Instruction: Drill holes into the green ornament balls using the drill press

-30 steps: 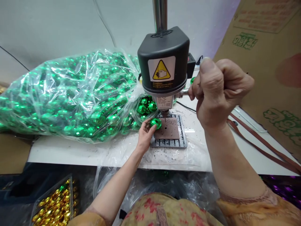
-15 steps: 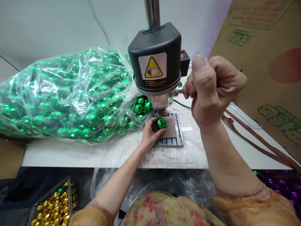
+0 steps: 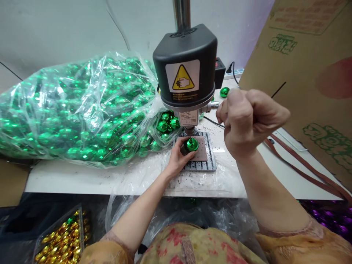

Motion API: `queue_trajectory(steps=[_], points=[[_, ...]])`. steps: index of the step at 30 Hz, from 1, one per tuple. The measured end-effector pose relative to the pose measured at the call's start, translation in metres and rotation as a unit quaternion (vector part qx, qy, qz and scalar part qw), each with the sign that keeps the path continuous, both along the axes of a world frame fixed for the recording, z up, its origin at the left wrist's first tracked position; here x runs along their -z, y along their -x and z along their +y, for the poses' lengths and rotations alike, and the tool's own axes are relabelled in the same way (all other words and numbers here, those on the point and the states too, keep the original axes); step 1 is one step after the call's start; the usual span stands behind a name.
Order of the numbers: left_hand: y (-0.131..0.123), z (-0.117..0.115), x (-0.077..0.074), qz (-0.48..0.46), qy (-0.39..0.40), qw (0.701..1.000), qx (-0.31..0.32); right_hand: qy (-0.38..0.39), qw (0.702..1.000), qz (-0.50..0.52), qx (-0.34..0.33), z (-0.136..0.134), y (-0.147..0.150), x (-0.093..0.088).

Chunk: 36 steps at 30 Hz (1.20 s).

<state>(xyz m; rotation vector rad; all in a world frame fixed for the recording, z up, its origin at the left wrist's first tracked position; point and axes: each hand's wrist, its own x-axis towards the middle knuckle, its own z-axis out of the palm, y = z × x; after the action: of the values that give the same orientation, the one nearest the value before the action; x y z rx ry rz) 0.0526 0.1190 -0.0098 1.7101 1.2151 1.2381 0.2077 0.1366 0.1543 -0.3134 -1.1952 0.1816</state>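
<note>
- At left, we see a clear plastic bag swollen with green faceted balls.
- Near the centre, the left hand holds one green faceted ball over a brown board, below the head of a bench drill press. Thumb and fingers make a narrow curve around its left side.
- This ball, we judge, is light and hollow, a thin stiff shell; its shiny surface may slip, and hard pressing may crack it. We would take hold low on its sides, with fingertips away from the top, which faces the chuck.
- Right of the head, another loose green ball lies on the table.
- At right of centre, the right hand is a tight fist, around what we judge to be the feed lever; the palm is hidden from us.
- Compared with one second ago, the held ball is farther right, no longer at the left edge of the board; the right fist is lower against the head, so the loose ball shows more fully.
</note>
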Motion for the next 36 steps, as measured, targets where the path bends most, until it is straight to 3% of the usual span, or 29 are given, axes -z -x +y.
queue_trajectory(steps=[7, 17, 36], points=[[0.001, 0.0, 0.001, -0.009, 0.006, 1.0, 0.008, -0.013, 0.999, 0.008, 0.033, 0.0, 0.001, 0.013], [0.0, -0.001, 0.002, -0.025, 0.016, 0.999, 0.014, -0.055, 0.998, 0.027, 0.028, 0.006, 0.003, 0.022], [-0.001, -0.001, 0.001, -0.032, 0.013, 0.999, 0.011, -0.114, 0.992, -0.041, 0.024, 0.005, -0.005, 0.034]])
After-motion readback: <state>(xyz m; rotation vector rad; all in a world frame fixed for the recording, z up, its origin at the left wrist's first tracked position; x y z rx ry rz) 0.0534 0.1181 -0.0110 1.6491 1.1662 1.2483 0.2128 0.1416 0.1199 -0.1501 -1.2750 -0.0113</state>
